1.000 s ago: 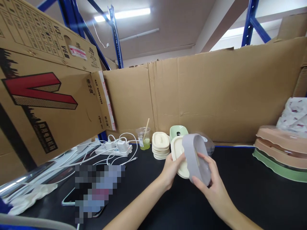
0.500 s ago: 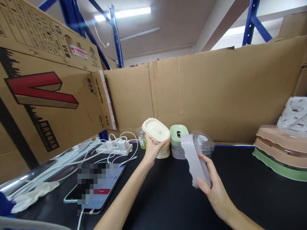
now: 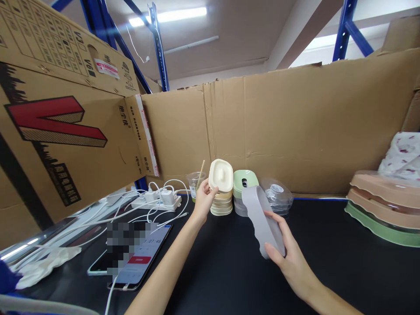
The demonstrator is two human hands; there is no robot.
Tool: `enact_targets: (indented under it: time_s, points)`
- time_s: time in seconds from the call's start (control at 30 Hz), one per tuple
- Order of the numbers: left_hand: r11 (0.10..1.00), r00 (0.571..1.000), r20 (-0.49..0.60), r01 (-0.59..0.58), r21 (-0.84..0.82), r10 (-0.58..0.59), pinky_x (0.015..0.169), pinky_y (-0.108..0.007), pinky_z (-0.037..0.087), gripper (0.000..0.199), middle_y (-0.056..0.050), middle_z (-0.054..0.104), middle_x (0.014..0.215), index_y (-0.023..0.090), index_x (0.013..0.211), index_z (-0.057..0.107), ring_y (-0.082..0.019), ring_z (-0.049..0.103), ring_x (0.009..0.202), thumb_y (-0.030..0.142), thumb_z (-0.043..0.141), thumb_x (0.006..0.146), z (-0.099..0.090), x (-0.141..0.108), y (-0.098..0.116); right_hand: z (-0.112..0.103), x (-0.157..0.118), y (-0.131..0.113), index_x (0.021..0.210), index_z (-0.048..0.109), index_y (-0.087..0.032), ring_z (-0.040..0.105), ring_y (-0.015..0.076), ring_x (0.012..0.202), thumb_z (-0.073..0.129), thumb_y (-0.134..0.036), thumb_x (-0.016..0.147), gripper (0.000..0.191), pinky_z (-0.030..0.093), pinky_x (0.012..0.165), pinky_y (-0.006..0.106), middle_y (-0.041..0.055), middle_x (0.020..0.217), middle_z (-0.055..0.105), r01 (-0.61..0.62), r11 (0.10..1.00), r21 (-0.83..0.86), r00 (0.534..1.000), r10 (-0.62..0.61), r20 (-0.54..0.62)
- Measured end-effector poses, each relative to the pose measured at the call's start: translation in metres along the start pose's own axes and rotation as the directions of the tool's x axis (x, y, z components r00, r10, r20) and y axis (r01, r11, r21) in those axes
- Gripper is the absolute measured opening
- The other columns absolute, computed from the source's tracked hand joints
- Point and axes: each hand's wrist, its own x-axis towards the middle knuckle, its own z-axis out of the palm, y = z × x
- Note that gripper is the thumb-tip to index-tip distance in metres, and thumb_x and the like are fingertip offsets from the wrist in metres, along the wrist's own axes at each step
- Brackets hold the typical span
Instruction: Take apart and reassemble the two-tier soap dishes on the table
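My left hand pinches the lower left edge of a cream lid, tilted up so its recessed face is toward me. Just below it stands a stack of cream plastic pieces, partly hidden. My right hand grips a grey, wavy-edged tray, with thumb and fingers along its right side; it is held on a slant above the table. Behind the tray is a green lid with a dark slot, on top of translucent containers. Clear plastic covers sit to the right of them.
On the left lie a phone and a white power strip with tangled cables. A clear cup with a straw stands by the cardboard wall. Pink trays and a green tray are stacked at right.
The cream lid has tipped more upright and moved slightly right, uncovering the cup's straw. The grey tray has shifted a little left, with my right hand still around it.
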Motion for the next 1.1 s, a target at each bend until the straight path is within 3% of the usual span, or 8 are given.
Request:
enact_targets:
  time_s: [0.2, 0.37, 0.57, 0.7, 0.8, 0.9, 1.0, 1.1]
  points:
    - [0.997, 0.995, -0.068, 0.071, 0.028, -0.069, 0.073, -0.026, 0.045, 0.038, -0.005, 0.063, 0.074, 0.011, 0.092, 0.057, -0.019, 0.06, 0.08, 0.014, 0.066, 0.055, 0.0, 0.001, -0.004, -0.001, 0.0, -0.003, 0.116, 0.046, -0.024, 0.056, 0.0251, 0.098, 0.056, -0.055, 0.069, 0.057, 0.051, 0.078, 0.036, 0.0097, 0.117, 0.052, -0.003, 1.0, -0.026, 1.0, 0.004, 0.027]
    - [0.983, 0.994, -0.088, 0.083, 0.166, -0.07, 0.07, -0.027, 0.043, 0.031, -0.002, 0.06, 0.064, 0.012, 0.086, 0.061, -0.019, 0.058, 0.07, 0.018, 0.069, 0.056, -0.006, 0.006, -0.008, -0.001, 0.0, -0.002, 0.115, 0.046, -0.023, 0.056, 0.025, 0.098, 0.057, -0.053, 0.069, 0.056, 0.051, 0.077, 0.036, 0.0099, 0.118, 0.051, 0.008, 1.0, -0.029, 0.999, -0.007, 0.044]
    - [0.891, 0.987, -0.143, 0.001, 0.454, 0.071, 0.09, -0.036, 0.036, 0.012, -0.007, 0.062, 0.077, 0.014, 0.067, 0.063, -0.027, 0.056, 0.093, 0.017, 0.069, 0.056, -0.014, 0.01, -0.014, -0.001, -0.001, -0.003, 0.115, 0.047, -0.023, 0.056, 0.0253, 0.098, 0.057, -0.054, 0.069, 0.056, 0.051, 0.079, 0.036, 0.0096, 0.117, 0.051, 0.018, 0.998, -0.058, 0.998, -0.014, 0.059]
    - [0.862, 0.981, -0.178, 0.024, 0.507, 0.077, 0.098, -0.04, 0.031, 0.014, -0.013, 0.061, 0.094, 0.013, 0.072, 0.062, -0.031, 0.048, 0.11, 0.014, 0.066, 0.059, -0.012, 0.01, -0.017, -0.001, 0.0, 0.001, 0.121, 0.043, -0.025, 0.054, 0.0257, 0.103, 0.057, -0.053, 0.07, 0.059, 0.049, 0.082, 0.039, 0.0095, 0.123, 0.047, 0.028, 0.994, -0.108, 1.0, -0.027, 0.011]
    - [0.815, 0.985, -0.127, -0.024, 0.578, 0.119, 0.098, -0.041, 0.031, 0.019, -0.013, 0.059, 0.1, 0.013, 0.083, 0.063, -0.03, 0.047, 0.11, 0.014, 0.062, 0.064, -0.009, 0.006, -0.018, -0.004, 0.004, 0.002, 0.121, 0.047, -0.026, 0.05, 0.0272, 0.11, 0.056, -0.053, 0.07, 0.058, 0.047, 0.087, 0.042, 0.009, 0.123, 0.045, 0.072, 0.971, -0.226, 0.994, -0.089, -0.068]
    - [0.703, 0.963, -0.065, -0.145, 0.696, 0.263, 0.098, -0.043, 0.031, 0.026, -0.015, 0.055, 0.11, 0.013, 0.096, 0.061, -0.029, 0.045, 0.112, 0.015, 0.057, 0.07, -0.007, -0.001, -0.018, -0.01, 0.009, -0.005, 0.105, 0.06, -0.027, 0.046, 0.0296, 0.113, 0.06, -0.053, 0.066, 0.047, 0.046, 0.089, 0.043, 0.008, 0.121, 0.044, 0.166, 0.887, -0.43, 0.974, -0.215, -0.069]
    - [0.558, 0.911, 0.125, -0.344, 0.756, 0.392, 0.098, -0.044, 0.031, 0.029, -0.015, 0.05, 0.118, 0.013, 0.102, 0.058, -0.028, 0.042, 0.116, 0.014, 0.05, 0.075, -0.003, -0.01, -0.02, -0.015, 0.015, -0.014, 0.098, 0.063, -0.028, 0.044, 0.0315, 0.116, 0.062, -0.05, 0.067, 0.038, 0.05, 0.081, 0.043, 0.0067, 0.127, 0.039, 0.242, 0.742, -0.625, 0.931, -0.359, -0.065]
    - [0.435, 0.824, 0.372, -0.548, 0.715, 0.427, 0.1, -0.044, 0.03, 0.027, -0.015, 0.048, 0.123, 0.015, 0.101, 0.057, -0.028, 0.037, 0.122, 0.013, 0.047, 0.076, 0.002, -0.018, -0.026, -0.017, 0.027, -0.018, 0.1, 0.062, -0.028, 0.044, 0.0333, 0.116, 0.06, -0.05, 0.069, 0.038, 0.052, 0.074, 0.043, 0.0071, 0.129, 0.038, 0.21, 0.648, -0.732, 0.895, -0.428, -0.122]
